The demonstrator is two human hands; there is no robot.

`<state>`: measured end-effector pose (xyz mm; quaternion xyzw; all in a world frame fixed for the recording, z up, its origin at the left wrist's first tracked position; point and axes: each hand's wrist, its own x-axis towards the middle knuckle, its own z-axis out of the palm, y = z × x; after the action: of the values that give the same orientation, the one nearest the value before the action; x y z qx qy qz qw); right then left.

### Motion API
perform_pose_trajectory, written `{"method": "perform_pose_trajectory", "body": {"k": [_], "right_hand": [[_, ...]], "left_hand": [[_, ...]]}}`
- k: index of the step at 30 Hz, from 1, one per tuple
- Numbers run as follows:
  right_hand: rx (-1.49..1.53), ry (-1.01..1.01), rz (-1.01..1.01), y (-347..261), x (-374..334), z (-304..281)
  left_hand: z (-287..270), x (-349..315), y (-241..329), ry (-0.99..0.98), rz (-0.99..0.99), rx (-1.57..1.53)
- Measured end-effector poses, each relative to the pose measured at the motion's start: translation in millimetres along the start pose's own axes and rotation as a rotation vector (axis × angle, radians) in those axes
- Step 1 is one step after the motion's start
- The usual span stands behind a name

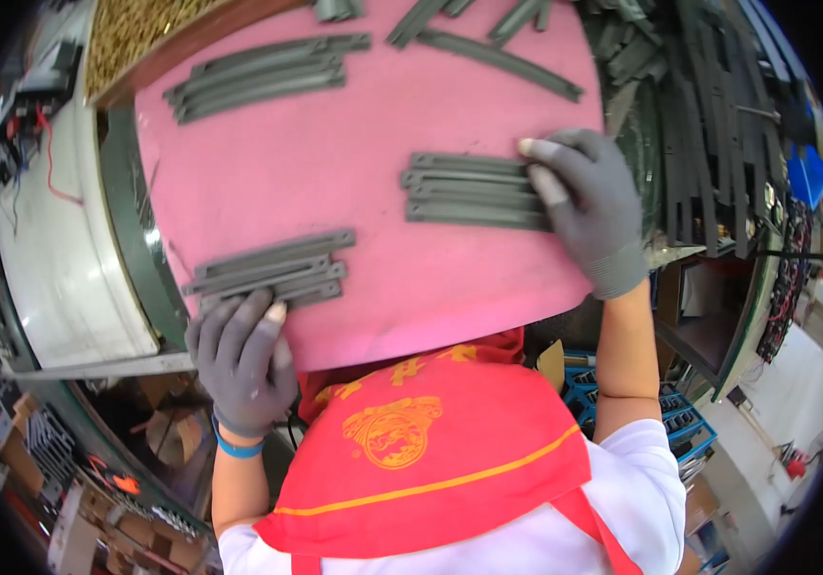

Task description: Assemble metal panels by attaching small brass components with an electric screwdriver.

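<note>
Both my hands wear grey gloves with some bare fingertips. My left hand (244, 359) rests at the near left of the pink work surface (373, 115), its fingers stretched against the near side of a small group of dark grey slotted bars (273, 271). These bars lie side by side, slightly staggered. At the right, my right hand (589, 206) has its thumb and fingers closed over the right ends of another row of dark grey bars (474, 190). That row lies fairly even, and its right ends are partly hidden under the hand.
More bars (263, 77) lie grouped at the far left, with loose ones (502, 62) at the far right. A heap of dark strips (708, 125) stands beyond the right edge. Brass-coloured small parts (138, 34) fill a wooden-edged tray at the far left. Blue crates (685, 422) stand lower right.
</note>
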<state>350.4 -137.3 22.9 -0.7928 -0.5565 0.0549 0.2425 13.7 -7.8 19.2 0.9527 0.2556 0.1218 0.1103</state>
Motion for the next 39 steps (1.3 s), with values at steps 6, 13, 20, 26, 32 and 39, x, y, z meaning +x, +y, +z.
{"method": "perform_pose_trajectory", "body": {"k": [6,13,20,26,32,39], "right_hand": [[-0.190,0.294,-0.105,1,-12,-77],[-0.313,0.531,0.120,43,-20,-220],[-0.298,0.209,0.295,135,8,-246],[-0.300,0.002,0.143,150,49,-241],[-0.699,0.158,-0.233,154,56,-234],[-0.798,0.565,-0.442,137,87,-230]], "left_hand": [[-2,63,58,0.093,0.135,-0.199],[43,136,132,-0.150,0.401,-0.058],[54,126,125,-0.211,0.349,-0.063],[48,118,127,-0.248,0.397,-0.109],[50,110,122,-0.270,0.360,-0.155],[45,106,116,-0.235,0.397,-0.250]]}}
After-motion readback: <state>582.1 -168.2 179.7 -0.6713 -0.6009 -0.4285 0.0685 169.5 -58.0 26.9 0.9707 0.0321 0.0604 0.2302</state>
